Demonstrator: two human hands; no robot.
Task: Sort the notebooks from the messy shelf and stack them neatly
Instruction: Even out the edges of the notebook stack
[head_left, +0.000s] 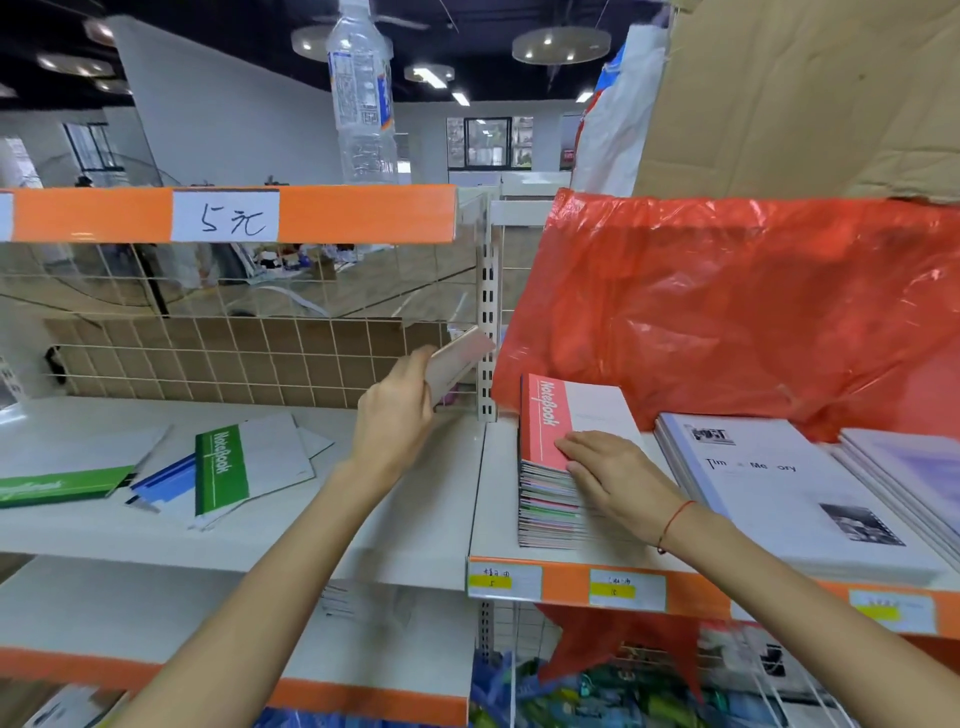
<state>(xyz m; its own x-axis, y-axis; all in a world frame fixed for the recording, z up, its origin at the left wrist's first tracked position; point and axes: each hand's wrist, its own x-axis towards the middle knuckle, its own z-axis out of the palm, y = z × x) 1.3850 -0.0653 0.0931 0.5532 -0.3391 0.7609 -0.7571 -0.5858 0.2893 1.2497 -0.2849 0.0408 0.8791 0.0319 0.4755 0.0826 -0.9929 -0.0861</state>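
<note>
Pink-covered notebook (457, 364) tilted up in the left hand (395, 415), fingers curled round it, just left of the neat stack (550, 499)! Right hand (613, 473) lies flat on that stack, fingers straight, steadying. Loose notebooks (228, 467) sprawl on the shelf (363, 519) well left of it. Mid-transfer, I'd say; next it needs squaring onto the stack.
</note>
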